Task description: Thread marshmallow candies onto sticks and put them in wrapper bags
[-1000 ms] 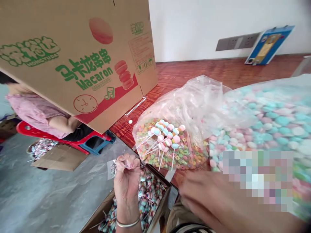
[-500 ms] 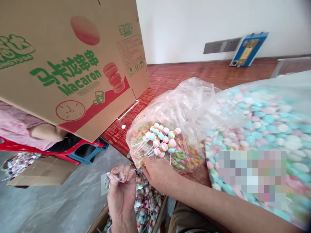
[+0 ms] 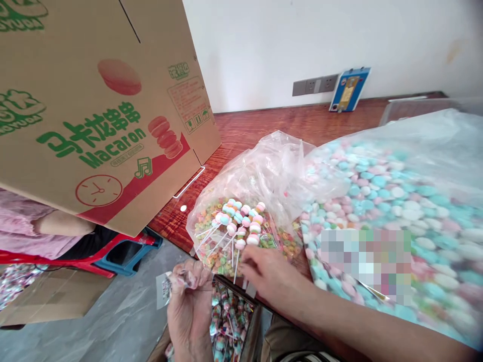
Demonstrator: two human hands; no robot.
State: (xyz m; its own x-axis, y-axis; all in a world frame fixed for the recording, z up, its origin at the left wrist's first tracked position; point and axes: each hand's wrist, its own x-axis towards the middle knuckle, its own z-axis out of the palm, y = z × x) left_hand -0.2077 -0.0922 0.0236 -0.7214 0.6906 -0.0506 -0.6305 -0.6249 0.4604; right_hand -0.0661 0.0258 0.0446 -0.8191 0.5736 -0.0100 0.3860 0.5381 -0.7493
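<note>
My left hand (image 3: 188,306) is closed round small clear wrappers (image 3: 166,289) with a printed label, held up over a box of wrapped candy (image 3: 226,322). My right hand (image 3: 267,274) reaches to a pile of candy skewers (image 3: 239,223) with white sticks, lying on a clear bag of coloured ring candies (image 3: 226,241). Its fingertips pinch at a stick near the bag's front edge. A big clear bag of pastel round candies (image 3: 396,201) lies to the right.
A large "Macaron" cardboard box (image 3: 101,115) stands at the left on the red-brown wooden table (image 3: 271,125). Another person in pink sits on a red stool (image 3: 75,251) behind it. Grey floor lies lower left. A blue packet (image 3: 349,89) leans on the wall.
My right hand came in from the lower right to the skewer pile and now pinches at a stick. My left hand stayed closed on the wrappers. The view shifted right and down.
</note>
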